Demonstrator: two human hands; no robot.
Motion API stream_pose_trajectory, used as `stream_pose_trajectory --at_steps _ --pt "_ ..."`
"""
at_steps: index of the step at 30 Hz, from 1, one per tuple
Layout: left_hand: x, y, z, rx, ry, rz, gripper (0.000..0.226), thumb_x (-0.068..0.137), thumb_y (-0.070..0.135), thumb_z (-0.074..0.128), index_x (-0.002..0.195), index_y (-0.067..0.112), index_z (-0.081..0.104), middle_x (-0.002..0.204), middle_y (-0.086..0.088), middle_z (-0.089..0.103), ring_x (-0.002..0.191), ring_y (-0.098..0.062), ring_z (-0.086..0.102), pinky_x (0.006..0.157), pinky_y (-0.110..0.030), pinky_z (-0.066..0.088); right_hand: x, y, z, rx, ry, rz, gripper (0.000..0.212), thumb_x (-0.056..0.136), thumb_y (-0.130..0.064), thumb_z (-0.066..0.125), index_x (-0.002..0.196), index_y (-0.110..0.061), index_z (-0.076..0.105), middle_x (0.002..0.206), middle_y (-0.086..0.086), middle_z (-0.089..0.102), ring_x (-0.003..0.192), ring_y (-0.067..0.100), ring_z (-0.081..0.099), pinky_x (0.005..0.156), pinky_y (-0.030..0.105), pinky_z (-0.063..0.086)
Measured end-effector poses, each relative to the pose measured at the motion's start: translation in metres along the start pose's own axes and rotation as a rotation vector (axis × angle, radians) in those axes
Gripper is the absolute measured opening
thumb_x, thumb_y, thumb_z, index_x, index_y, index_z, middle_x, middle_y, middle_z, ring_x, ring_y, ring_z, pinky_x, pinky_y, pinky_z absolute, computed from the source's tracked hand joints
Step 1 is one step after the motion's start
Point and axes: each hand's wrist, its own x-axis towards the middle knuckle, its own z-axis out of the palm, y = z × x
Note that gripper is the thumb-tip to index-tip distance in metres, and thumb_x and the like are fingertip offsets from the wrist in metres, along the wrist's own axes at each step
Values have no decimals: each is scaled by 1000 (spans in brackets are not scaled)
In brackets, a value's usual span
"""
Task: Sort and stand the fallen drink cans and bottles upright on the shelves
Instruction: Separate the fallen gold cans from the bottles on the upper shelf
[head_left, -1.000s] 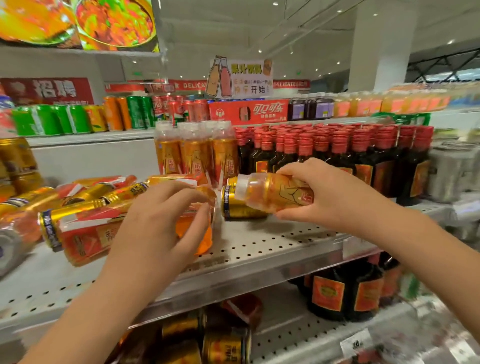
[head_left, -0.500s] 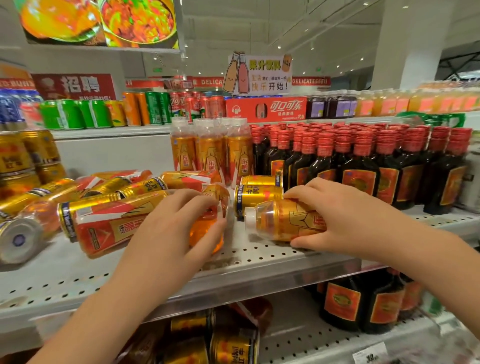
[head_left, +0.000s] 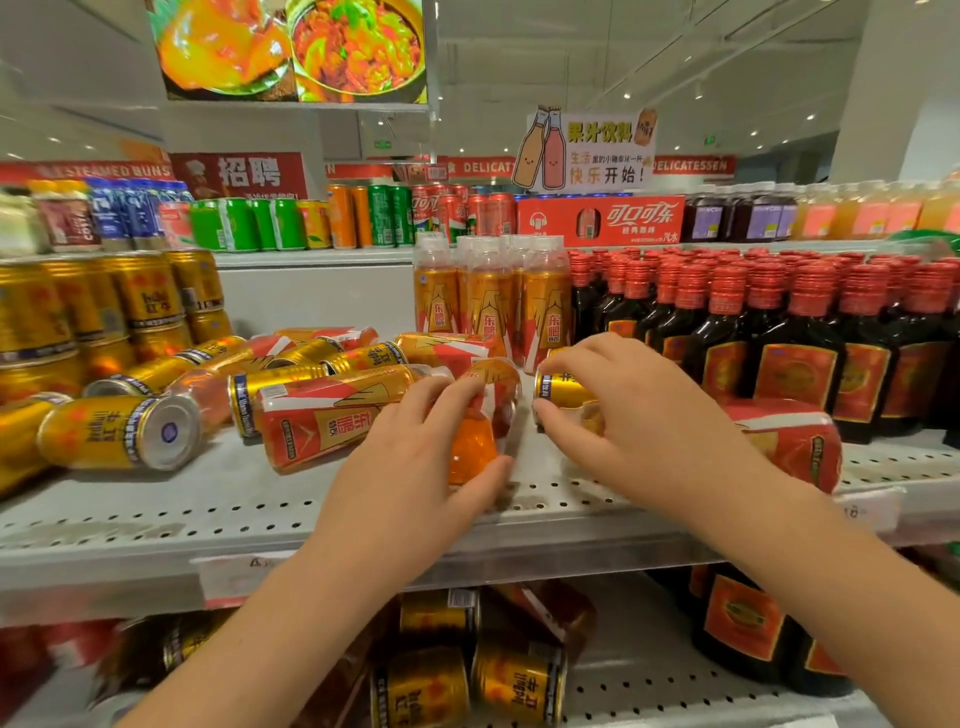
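Curling round a fallen orange bottle (head_left: 475, 441) on the shelf (head_left: 208, 519), left hand (head_left: 415, 467) fingers grip it; right hand (head_left: 639, 415) fingers pinch a toppled gold can (head_left: 561, 389).

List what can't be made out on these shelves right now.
Head view only:
- gold can: mostly covered by the right hand; whether it is gripped is hidden.
- orange bottle: partly hidden by the left hand gripping it.
- bottle lying at right: partly behind the right forearm.
- shelf-edge price tag: blurred, unreadable.
- lower-shelf cans: cut off by the bottom edge.
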Motion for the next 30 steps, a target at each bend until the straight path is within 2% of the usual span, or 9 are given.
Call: stream_pose_trajectory --at_steps 5,8,11,14,18,21,24,26,30 --pt "-3 -5 -1 -32 -3 7 69 91 64 54 151 49 23 155 21 29 135 -8 40 99 -25 44 4 -2 15 10 46 11 37 99 -47 50 125 -24 64 116 -6 63 106 11 58 91 33 51" --pt "-4 -9 -3 -42 -25 27 69 91 56 56 152 48 24 155 22 28 136 -6 38 98 -19 37 10 -1 14 57 104 19 34 98 -43 51 122 -24 65 115 -7 64 105 10 59 89 31 50" --pt "-3 -11 -6 -49 -55 40 68 92 60 55 152 47 26 156 23 27 138 -4 36 105 -23 38 23 9 7 87 138 58 29 98 -39 52 121 -25 64 112 -8 65 104 11 59 86 27 48" --pt "3 -10 -13 -56 -56 45 62 93 70 47 148 44 35 150 23 36 133 0 37 105 -22 36 47 30 -1 46 51 97 31 97 -39 56 126 -27 61 111 -4 63 105 15 58 89 34 52" --pt "39 -5 -20 -37 -44 79 52 94 64 51 139 38 50 134 19 51 124 -2 44 104 -26 39 75 54 3 -93 -179 46 41 96 -45 58 134 -30 55 123 -1 58 114 19 53 97 38 48" --pt "83 0 -16 -72 -200 118 49 92 60 59 135 37 55 130 18 57 115 -3 49 99 -27 45 89 66 9 -147 -283 42 45 95 -46 61 137 -32 52 124 -1 59 114 19 55 95 37 49" --pt "122 2 -6 -130 -540 114 61 91 62 63 144 37 47 144 16 52 121 -5 53 96 -27 48 105 77 13 -232 -351 42 45 95 -40 64 137 -31 52 123 -3 60 110 18 58 88 34 52" --pt "141 5 2 -68 -708 132 73 89 65 63 151 35 38 151 12 48 124 -9 51 99 -30 45 113 84 16 -285 -374 37 44 95 -37 65 136 -30 52 121 -3 62 107 18 59 84 32 52" --pt "164 9 17 -40 -797 209 83 88 61 68 156 32 29 156 5 43 134 -17 46 103 -30 39 116 97 26 -305 -437 53 46 95 -44 63 137 -32 51 122 -5 62 104 15 60 81 29 53"
